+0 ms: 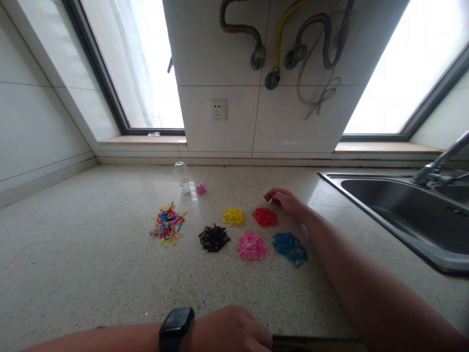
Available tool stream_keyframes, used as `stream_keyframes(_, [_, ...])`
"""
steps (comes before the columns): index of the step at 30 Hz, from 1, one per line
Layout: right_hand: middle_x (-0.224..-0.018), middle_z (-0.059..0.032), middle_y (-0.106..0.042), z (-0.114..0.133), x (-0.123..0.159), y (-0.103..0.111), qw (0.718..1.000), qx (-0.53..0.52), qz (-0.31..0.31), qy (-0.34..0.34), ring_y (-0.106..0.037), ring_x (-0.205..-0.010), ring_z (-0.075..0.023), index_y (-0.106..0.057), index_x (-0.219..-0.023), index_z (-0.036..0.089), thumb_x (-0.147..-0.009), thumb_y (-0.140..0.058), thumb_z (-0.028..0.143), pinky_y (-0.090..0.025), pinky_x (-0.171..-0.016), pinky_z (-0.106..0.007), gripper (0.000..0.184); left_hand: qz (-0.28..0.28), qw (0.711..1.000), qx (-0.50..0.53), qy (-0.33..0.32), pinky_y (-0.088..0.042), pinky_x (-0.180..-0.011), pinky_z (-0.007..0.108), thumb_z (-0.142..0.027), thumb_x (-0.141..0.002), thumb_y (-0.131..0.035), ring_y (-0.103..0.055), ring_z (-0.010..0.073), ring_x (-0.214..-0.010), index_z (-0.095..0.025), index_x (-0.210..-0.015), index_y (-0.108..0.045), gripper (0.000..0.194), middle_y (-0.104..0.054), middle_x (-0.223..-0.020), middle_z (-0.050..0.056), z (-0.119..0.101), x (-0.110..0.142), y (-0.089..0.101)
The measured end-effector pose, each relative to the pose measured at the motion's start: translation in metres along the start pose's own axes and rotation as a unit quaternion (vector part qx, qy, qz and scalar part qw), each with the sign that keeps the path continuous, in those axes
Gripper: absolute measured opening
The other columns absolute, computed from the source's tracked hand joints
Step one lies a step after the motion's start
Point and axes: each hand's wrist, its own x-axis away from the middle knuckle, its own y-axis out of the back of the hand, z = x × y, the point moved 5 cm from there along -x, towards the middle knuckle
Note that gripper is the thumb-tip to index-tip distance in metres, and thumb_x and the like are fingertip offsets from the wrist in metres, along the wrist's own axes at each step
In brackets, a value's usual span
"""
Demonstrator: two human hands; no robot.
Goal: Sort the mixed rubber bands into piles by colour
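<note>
On the speckled countertop lie small elastic bands sorted by colour: a yellow heap, a red heap, a black heap, a pink heap and a blue heap. A mixed-colour pile lies to their left. My right hand rests on the counter just right of the red heap, fingers curled and pressed together. My left hand lies at the counter's near edge, fingers bent over the edge, a black watch on the wrist.
A small clear bottle stands behind the piles with a pink cap beside it. A steel sink with a tap is set in at the right. The tiled wall carries a socket and hoses.
</note>
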Motion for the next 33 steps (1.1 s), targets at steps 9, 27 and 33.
stream_keyframes(9, [-0.082, -0.0058, -0.069, 0.0, 0.0, 0.001, 1.0, -0.002, -0.007, -0.001, -0.051, -0.066, -0.0147, -0.071, -0.081, 0.017, -0.073, -0.047, 0.024, -0.039, -0.061, -0.027, 0.027, 0.016, 0.997, -0.038, 0.072, -0.041, -0.058, 0.028, -0.023, -0.09, -0.058, -0.055, 0.0121, -0.068, -0.021, -0.102, -0.064, 0.013, -0.066, -0.076, -0.003, 0.002, -0.013, 0.098])
stream_keyframes(27, [-0.083, -0.0059, -0.069, -0.007, -0.005, 0.004, 1.0, 0.016, -0.003, -0.005, -0.053, -0.069, -0.015, -0.072, -0.083, 0.018, -0.077, -0.048, 0.026, -0.041, -0.062, -0.027, 0.026, 0.003, 0.835, -0.096, 0.541, -0.04, -0.067, 0.023, -0.047, -0.084, -0.06, -0.058, 0.0129, -0.071, -0.021, -0.102, -0.075, 0.035, -0.074, -0.088, 0.002, 0.159, 0.184, 0.241])
stream_keyframes(33, [-0.082, -0.0057, -0.069, -0.007, -0.005, 0.004, 0.999, 0.032, -0.001, -0.003, -0.052, -0.066, -0.0149, -0.072, -0.083, 0.018, -0.076, -0.048, 0.027, -0.039, -0.06, -0.027, 0.027, 0.013, 0.834, -0.068, 0.547, -0.041, -0.068, 0.023, -0.052, -0.083, -0.062, -0.06, 0.0144, -0.074, -0.022, -0.103, -0.075, 0.038, -0.074, -0.09, 0.002, 0.161, 0.187, 0.236])
